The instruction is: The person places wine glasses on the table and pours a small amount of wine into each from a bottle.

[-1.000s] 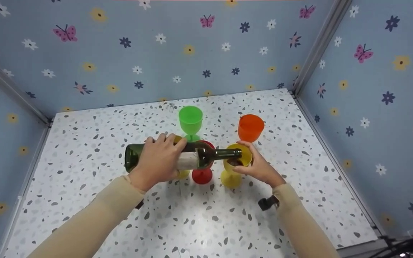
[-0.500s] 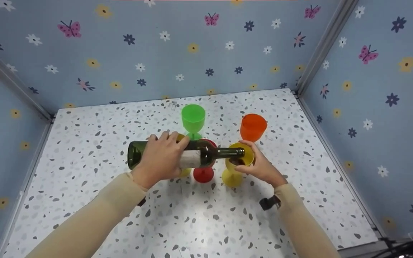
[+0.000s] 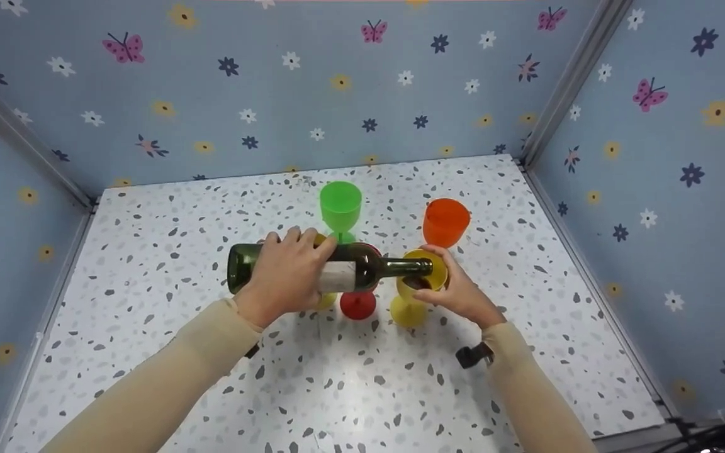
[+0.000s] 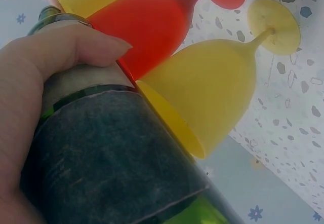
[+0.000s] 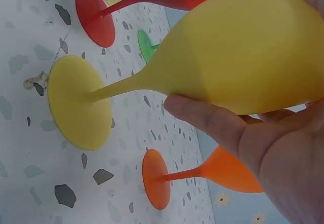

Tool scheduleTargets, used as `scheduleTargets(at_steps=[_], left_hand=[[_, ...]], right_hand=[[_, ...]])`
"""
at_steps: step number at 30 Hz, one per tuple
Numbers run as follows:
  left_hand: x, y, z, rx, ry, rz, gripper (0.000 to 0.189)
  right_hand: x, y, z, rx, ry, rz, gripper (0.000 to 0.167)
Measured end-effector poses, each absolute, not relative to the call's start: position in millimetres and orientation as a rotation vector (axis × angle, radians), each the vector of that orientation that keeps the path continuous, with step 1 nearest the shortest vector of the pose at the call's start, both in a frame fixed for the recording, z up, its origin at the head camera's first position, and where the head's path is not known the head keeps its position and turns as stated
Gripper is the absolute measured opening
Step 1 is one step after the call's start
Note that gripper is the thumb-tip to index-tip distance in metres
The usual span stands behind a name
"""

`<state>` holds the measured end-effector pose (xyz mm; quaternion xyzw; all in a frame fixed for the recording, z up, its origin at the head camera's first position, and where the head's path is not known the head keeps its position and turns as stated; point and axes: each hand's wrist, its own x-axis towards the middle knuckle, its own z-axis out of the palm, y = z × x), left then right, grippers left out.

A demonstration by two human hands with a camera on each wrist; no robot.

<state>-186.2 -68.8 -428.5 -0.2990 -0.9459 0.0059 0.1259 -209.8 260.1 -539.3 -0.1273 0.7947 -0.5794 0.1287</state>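
Note:
My left hand (image 3: 287,269) grips a green glass wine bottle (image 3: 362,267) round its labelled body and holds it nearly level. The bottle's neck reaches over the rim of a yellow goblet (image 3: 408,311), with dark liquid (image 3: 416,283) visible inside the bowl. Around that goblet's bowl curl the fingers and thumb of my right hand (image 3: 460,294); its foot rests on the table in the right wrist view. Beneath the bottle stand a red goblet (image 4: 152,29) and another yellow goblet (image 4: 212,82), both partly hidden from the head view.
Behind the bottle stands a green goblet (image 3: 341,204). An orange goblet (image 3: 445,221) is behind my right hand. The speckled white table (image 3: 362,390) is bordered by flower-patterned panels (image 3: 287,88) at the back and sides.
Both hands keep their holds, and the bottle's neck stays over the yellow goblet. The whole scene shifts slightly in the head view, with the bottle a little higher in the picture.

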Motion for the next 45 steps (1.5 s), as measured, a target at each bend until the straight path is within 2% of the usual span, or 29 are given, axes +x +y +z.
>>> scheduleTargets(at_steps=[13,30,37,45], left_hand=[[-186.3,-66.1,-429.0,-0.870,-2.751,0.029,0.081],[-181.4,-58.9,-434.7,-0.809,-2.771,-0.041,0.085],[-180.3,-52.4,-434.8,-0.772,-2.781,-0.112,0.076],[-179.4,-51.8,-441.0,-0.755,-2.749,-0.149,0.076]], right_hand=[[-208.2,259.3,-539.7,-0.433,2.315,-1.723,0.084],[-206.7,260.5,-541.6,-0.399,2.346,-1.691,0.085],[-206.3,261.7,-539.2,-0.350,2.347,-1.694,0.093],[-205.7,260.8,-538.9,-0.280,2.360,-1.652,0.102]])
